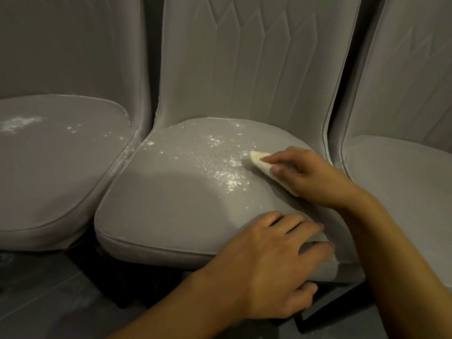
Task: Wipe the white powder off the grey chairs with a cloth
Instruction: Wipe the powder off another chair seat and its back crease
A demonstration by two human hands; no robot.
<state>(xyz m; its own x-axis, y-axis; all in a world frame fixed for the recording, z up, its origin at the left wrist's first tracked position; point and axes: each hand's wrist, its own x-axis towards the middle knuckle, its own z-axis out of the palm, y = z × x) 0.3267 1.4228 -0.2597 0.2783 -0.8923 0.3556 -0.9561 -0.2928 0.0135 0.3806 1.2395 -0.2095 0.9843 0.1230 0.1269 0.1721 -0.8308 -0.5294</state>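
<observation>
The white powder (220, 165) lies speckled across the seat of the middle grey padded chair (171, 206); a fainter patch dusts the left grey chair (61, 179); the right hand (310, 177) grips a folded cream cloth (258, 159) at the powder's right edge; the left hand (276, 267) clasps the middle seat's front rim.

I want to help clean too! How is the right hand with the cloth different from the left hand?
The right hand holds a folded cloth on the seat beside the white powder; the left hand holds no cloth. The right hand is further back on the seat; the left hand grips its front edge, thumb underneath. Both are bare and on the middle chair.
</observation>
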